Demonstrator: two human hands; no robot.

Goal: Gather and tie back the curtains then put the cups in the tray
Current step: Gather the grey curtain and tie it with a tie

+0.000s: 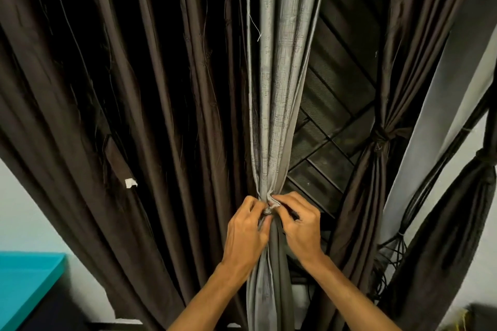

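Grey woven cloth, the middle curtain (277,88), hangs gathered into one narrow bundle between the dark brown curtain (161,115) on the left and a slatted dark panel (336,121) on the right. Both hands meet at the gather. The left hand (246,228) has its fingers curled, pinching the bundle and a small rounded fastening (266,212); what that piece is cannot be told. The right hand (298,226) is also curled, thumb and forefinger nipping a folded end of the tie-back (274,203) just beside the left fingertips. Neither hand is spread wide; both grip narrowly on cloth.

Judging by its drape, the fabric is light, soft and limp, with a slight sheen that suggests it may slide. It will likely loosen as soon as the pinch relaxes, so the best hold is right at the waist of the bundle, close to the fastening, with the tie end kept taut.

Farther right, another brown curtain (376,183) is already cinched with a knot (380,140). A teal counter (27,282) shows at the lower left; no cups or tray are in sight, so that part seems not yet begun.
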